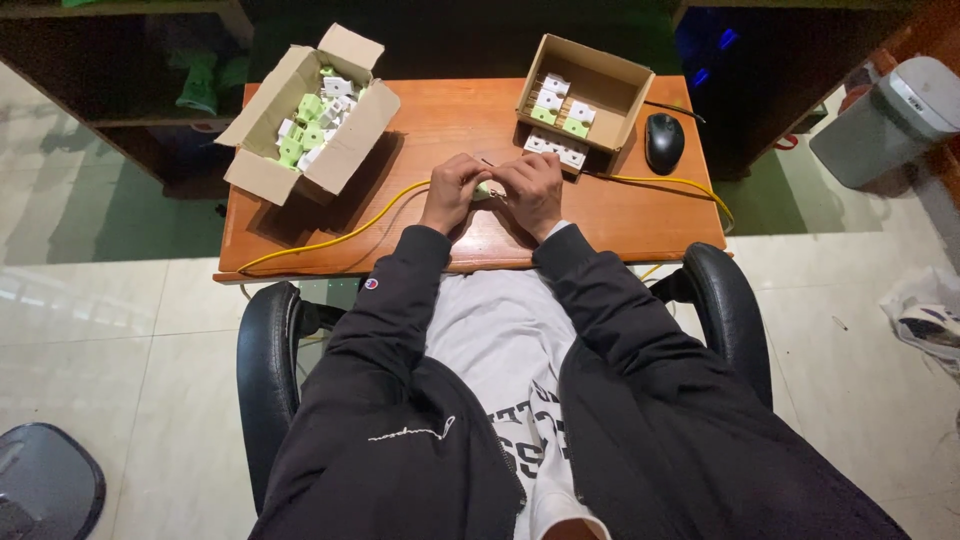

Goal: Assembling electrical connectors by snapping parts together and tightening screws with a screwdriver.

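Note:
My left hand (452, 190) and my right hand (530, 190) meet at the middle of the wooden table (450, 115), both closed around a small light green and white plastic part (484, 190). A thin dark tool tip pokes out above my right hand. A yellow cable (340, 238) runs from my left hand toward the table's front left edge, and another stretch of yellow cable (680, 183) trails to the right. Most of the part is hidden by my fingers.
An open cardboard box (262, 120) at the back left holds several green and white parts. A second box (620, 85) at the back right holds several more in rows. A black mouse (664, 141) lies right of it. I sit in a black armchair (262, 350).

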